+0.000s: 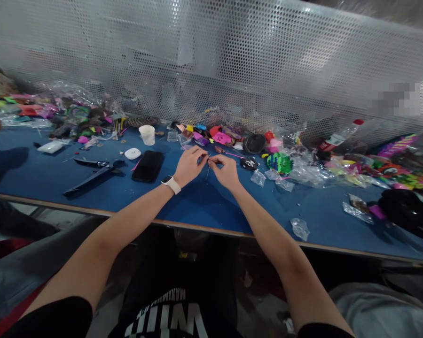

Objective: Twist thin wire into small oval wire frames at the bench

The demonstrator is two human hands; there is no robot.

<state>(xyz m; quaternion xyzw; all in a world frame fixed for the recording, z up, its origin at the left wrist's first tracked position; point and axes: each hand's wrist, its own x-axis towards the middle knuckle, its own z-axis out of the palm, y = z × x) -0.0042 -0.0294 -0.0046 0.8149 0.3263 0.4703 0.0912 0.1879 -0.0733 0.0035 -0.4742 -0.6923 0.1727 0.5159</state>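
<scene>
Right of the phone (148, 165), pinching a thin strand (207, 174) between fingertips of the left hand (190, 165) — dangling it over the blue table (204, 209) — and the right hand (226, 172), seemingly working partway, with extent done or left unclear.

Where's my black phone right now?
In the head view, the black phone lies flat on the blue table, left of your left hand, between the white oval case and your watch.
</scene>
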